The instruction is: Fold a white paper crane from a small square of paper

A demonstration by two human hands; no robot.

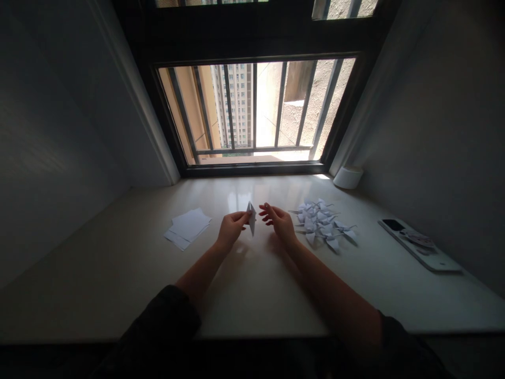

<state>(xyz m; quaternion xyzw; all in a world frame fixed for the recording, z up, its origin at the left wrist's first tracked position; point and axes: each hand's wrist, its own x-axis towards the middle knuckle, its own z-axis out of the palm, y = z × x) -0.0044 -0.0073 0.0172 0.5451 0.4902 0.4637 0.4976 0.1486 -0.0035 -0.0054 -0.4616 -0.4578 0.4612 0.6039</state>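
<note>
Between thumb and fingers, my left hand (232, 227) pinches a folded piece of white paper (252, 220), a narrow diamond shape held upright above the white sill. My right hand (279, 220) is just to the right of it, apart from the paper, with its fingers bent and spread and nothing seen in them. To the right of that hand lies a pile of folded white paper cranes (321, 221). Left of my left hand rests a small loose stack of white paper sheets (188, 227).
A phone (420, 246) in a light case, with a round grip on its back, lies at the right. A white rounded object (347, 178) stands in the back right corner. Behind the sill (252, 295) is a dark-framed window (254, 169) with bars outside.
</note>
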